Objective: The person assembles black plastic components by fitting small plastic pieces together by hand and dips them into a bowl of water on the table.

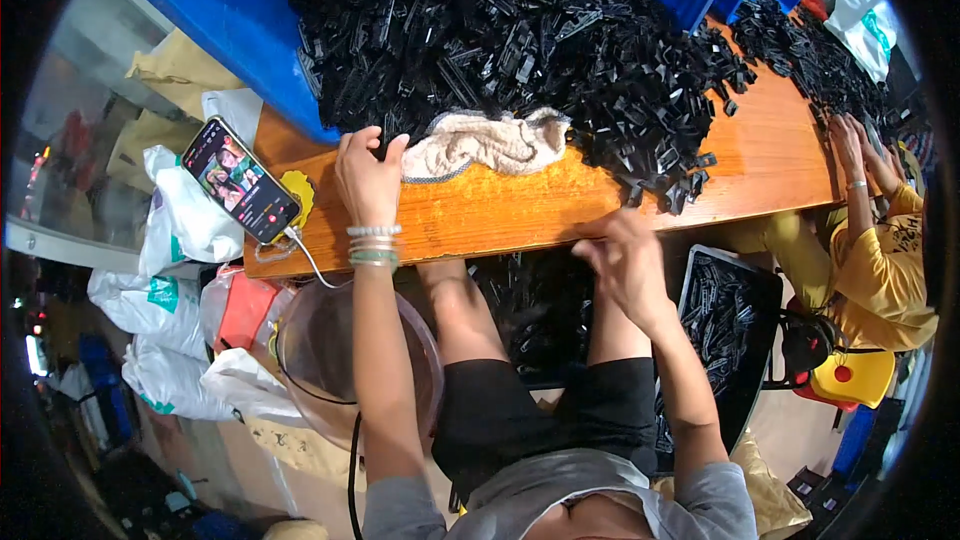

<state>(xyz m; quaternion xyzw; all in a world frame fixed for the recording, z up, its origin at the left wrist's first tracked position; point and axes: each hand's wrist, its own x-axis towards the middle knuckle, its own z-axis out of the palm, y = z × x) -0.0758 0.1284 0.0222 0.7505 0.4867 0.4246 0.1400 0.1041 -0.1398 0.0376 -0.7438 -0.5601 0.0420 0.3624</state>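
My left hand (370,180) is at the near edge of a big heap of small black plastic parts (480,30) on the table. A dark piece shows between its thumb and fingers, and they look closed on it; its exact form is lost against the heap. Beside that hand lies a crumpled off-white cloth (490,144). Off the table's front edge, over my right thigh, my right hand (630,265) is smeared by motion, so whether it holds anything is unclear. Several black parts (670,185) lie loose on the wood near it.
Left of my left hand, a lit phone (240,180) with a white cable leans at the corner of the wooden table (750,160). Below are a clear bucket (320,360) and a black tray of parts (720,320). Blue bins (230,10) flank the heap. A co-worker in yellow (880,270) works at right.
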